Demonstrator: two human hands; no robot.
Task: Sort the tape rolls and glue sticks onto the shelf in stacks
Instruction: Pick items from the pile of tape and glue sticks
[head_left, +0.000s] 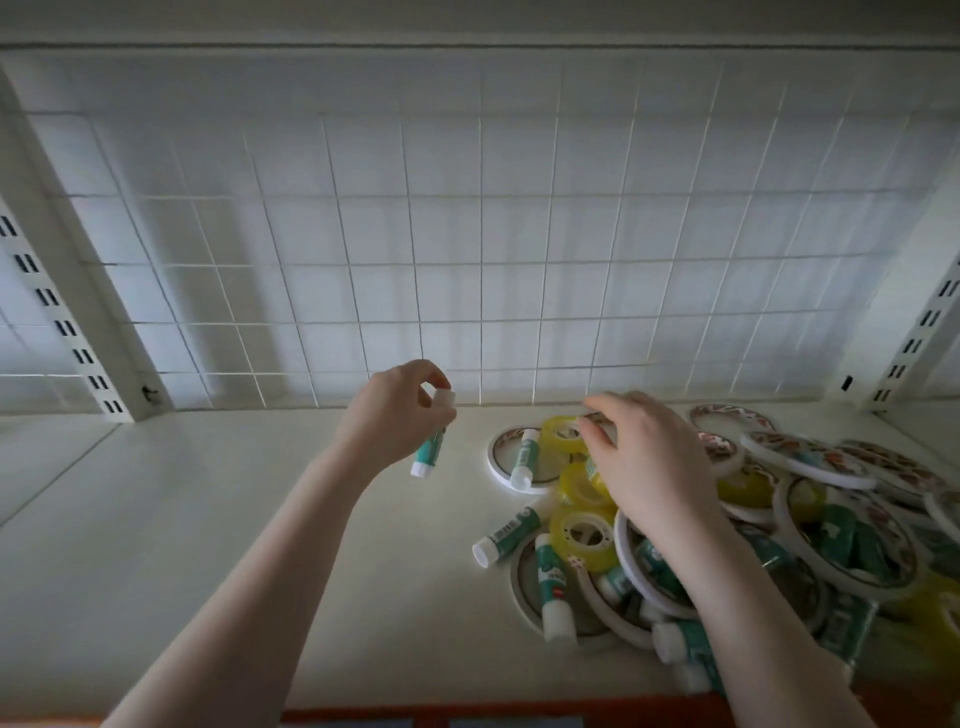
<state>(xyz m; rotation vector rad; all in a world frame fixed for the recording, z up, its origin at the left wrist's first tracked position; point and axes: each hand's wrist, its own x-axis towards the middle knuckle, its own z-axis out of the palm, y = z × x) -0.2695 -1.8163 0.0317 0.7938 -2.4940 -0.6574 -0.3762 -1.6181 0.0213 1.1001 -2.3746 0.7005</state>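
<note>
On the white shelf (208, 545), toward its right half, lies a jumbled heap of tape rolls and glue sticks (753, 545), unsorted and overlapping. Above the bare left-centre of the shelf hovers the left hand (400, 410), fingers curled round a green glue stick (430, 451); holds it tilted, white cap up between thumb and forefinger, white base pointing down and clear of the surface. Over the rear edge of the heap reaches the right hand (644, 462), palm down, fingers bent at the tips against a yellow tape roll (563, 434); cannot tell whether pinching that roll or merely touching it, as motion blur smears the fingertips. Just left of that hand lies a flat white tape ring (498, 457) with a second glue stick (524, 460) resting across it. Nearer the front edge sits another yellow roll (582, 535), with a loose glue stick (506, 538) beside it, pointing left. Farther right, under and beyond the right forearm, pile up patterned white-rimmed tape rolls (810, 457), partly stacked on one another, with more green sticks wedged among them. Behind everything stands a white wire grid back panel (467, 234), flanked by slotted white uprights (57, 312) at both sides.
</note>
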